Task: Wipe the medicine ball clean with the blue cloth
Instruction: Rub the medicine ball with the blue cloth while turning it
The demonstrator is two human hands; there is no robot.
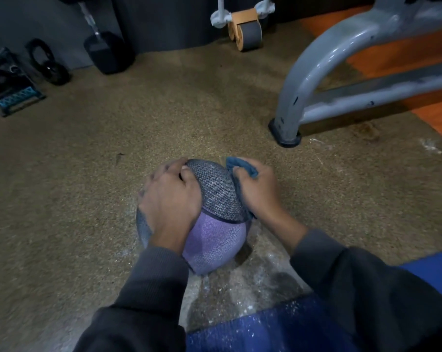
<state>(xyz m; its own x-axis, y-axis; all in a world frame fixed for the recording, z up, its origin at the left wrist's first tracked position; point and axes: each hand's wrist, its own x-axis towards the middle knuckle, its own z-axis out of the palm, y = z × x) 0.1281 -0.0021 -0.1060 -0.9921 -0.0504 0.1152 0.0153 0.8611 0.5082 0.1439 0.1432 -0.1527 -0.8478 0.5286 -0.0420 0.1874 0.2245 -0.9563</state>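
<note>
The medicine ball [214, 224] sits on the speckled brown floor [164, 110], just beyond the edge of a blue mat [265, 334]. The left hand [171, 199] lies spread over the ball's left side, fingers curved against it. The right hand [258, 189] grasps the bunched blue cloth [240, 165], pressing it to the ball's right side.

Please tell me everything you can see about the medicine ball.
The ball is round, with a textured, woven-looking skin in panels: a grey one on top, a purple one facing the camera, with a dark seam between them. It sits on the speckled floor, with white dust around its base. The left hand rests over its left side and steadies it. The right hand presses the cloth against its right side.
</note>
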